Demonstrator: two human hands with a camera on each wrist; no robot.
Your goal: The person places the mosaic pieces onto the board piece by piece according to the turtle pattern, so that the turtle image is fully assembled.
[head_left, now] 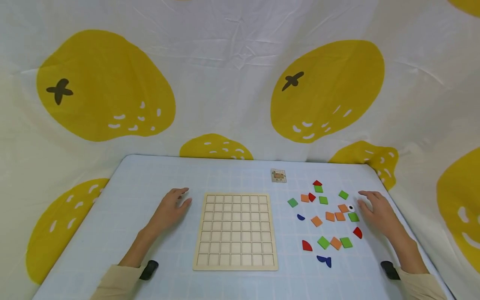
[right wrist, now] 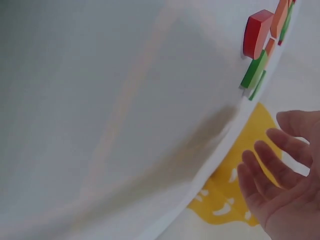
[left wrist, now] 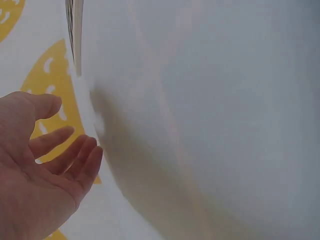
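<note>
A square wooden grid board (head_left: 236,268) lies flat in the middle of the table. My left hand (head_left: 170,211) is just left of it, fingers relaxed and holding nothing; the left wrist view shows the same loosely bent fingers (left wrist: 87,160). Scattered to the board's right are flat coloured pieces: orange squares (head_left: 316,221), green squares (head_left: 323,242), red quarter-rounds (head_left: 306,246) and dark blue pieces (head_left: 321,259). Beside their right edge is my right hand (head_left: 380,212), empty and relaxed. Nearest to it are a green square (head_left: 353,217) and a white round piece with a black dot (head_left: 350,208).
A small picture card (head_left: 278,176) lies near the table's back edge, behind the board. The table (head_left: 168,171) has a pale blue checked cover. A white curtain (head_left: 225,83) with large yellow fruit prints hangs behind and at both sides.
</note>
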